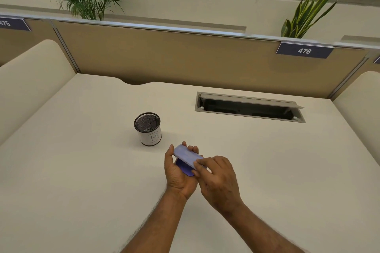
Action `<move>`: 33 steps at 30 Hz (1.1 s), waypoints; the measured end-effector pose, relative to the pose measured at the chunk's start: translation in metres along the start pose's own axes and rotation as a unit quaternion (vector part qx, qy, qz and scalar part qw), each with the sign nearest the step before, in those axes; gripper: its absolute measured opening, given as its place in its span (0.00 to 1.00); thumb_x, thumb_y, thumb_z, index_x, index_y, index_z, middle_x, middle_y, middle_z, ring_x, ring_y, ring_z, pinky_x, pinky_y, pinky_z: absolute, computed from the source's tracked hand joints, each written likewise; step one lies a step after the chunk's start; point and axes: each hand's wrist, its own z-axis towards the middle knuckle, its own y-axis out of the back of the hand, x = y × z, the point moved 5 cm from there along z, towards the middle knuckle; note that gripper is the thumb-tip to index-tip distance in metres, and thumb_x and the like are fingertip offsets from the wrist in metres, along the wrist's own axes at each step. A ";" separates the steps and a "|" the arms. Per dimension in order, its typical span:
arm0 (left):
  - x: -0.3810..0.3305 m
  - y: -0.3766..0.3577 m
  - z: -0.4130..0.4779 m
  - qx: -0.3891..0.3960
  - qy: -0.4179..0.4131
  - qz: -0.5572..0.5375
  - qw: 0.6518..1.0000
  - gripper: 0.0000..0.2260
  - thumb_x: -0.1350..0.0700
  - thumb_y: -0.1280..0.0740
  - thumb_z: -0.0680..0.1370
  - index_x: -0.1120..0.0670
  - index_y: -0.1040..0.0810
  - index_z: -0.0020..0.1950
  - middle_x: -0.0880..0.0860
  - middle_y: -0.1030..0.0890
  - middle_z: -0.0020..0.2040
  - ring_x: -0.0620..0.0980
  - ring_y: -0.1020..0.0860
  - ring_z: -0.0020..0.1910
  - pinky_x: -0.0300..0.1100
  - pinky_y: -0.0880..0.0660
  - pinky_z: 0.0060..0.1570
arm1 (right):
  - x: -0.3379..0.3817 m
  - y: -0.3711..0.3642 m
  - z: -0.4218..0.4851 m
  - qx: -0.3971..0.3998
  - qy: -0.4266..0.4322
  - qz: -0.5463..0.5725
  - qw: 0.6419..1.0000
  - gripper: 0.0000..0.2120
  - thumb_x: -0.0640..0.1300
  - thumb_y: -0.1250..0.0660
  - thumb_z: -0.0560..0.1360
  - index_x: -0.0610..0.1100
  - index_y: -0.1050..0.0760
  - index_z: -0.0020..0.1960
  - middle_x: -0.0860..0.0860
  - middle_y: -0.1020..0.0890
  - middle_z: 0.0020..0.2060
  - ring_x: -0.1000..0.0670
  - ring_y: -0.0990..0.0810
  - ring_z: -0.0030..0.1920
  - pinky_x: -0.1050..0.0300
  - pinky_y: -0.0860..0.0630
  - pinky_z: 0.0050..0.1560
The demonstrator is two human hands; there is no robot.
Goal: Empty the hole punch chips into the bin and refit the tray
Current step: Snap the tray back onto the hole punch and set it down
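A small lilac hole punch (186, 155) is held upside down above the desk, its flat pale base facing up and its darker purple handle (184, 169) underneath. My left hand (177, 172) cradles it from below, thumb on the near-left edge and fingers wrapped round the far side. My right hand (216, 176) pinches the right end of the base with fingertips. Whether the chip tray is on the punch I cannot tell. A black mesh cup (147, 128), wrapped in white paper marked "B", stands upright on the desk to the upper left of my hands.
The cream desk (82, 170) has an open cable hatch (249, 107) at the back right. A tan partition (185, 57) with a "476" label (304, 50) closes the far edge. Padded cream dividers stand left and right. Plants rise behind the partition.
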 end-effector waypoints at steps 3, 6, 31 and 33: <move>-0.001 -0.003 0.002 0.001 0.007 0.012 1.000 0.20 0.39 0.38 0.75 0.54 0.24 0.55 0.56 0.20 0.43 0.52 0.22 0.45 0.44 0.20 0.42 | -0.004 0.001 0.004 0.010 -0.010 0.010 1.000 0.06 0.41 0.29 0.72 0.41 0.19 0.48 0.47 0.16 0.41 0.46 0.20 0.37 0.54 0.23 0.40; 0.001 0.000 0.004 0.002 0.009 0.028 1.000 0.21 0.41 0.39 0.76 0.53 0.25 0.61 0.58 0.21 0.50 0.55 0.21 0.50 0.47 0.18 0.42 | -0.010 0.001 0.006 0.030 -0.036 0.032 0.998 0.06 0.40 0.29 0.72 0.42 0.20 0.48 0.47 0.16 0.42 0.47 0.21 0.38 0.53 0.23 0.39; -0.009 0.023 0.013 -0.082 -0.019 0.356 0.931 0.11 0.52 0.32 0.76 0.57 0.19 0.53 0.56 0.13 0.44 0.55 0.16 0.43 0.46 0.19 0.38 | -0.088 -0.017 -0.014 0.097 -0.460 0.511 0.719 0.10 0.46 0.37 0.78 0.46 0.20 0.55 0.49 0.15 0.48 0.48 0.17 0.49 0.55 0.20 0.52; -0.003 0.025 0.011 -0.102 -0.005 0.349 0.932 0.13 0.51 0.31 0.76 0.58 0.19 0.54 0.58 0.15 0.46 0.58 0.16 0.46 0.46 0.19 0.37 | -0.090 -0.019 -0.022 0.101 -0.475 0.533 0.693 0.10 0.44 0.36 0.78 0.43 0.21 0.56 0.46 0.15 0.48 0.46 0.17 0.49 0.52 0.19 0.52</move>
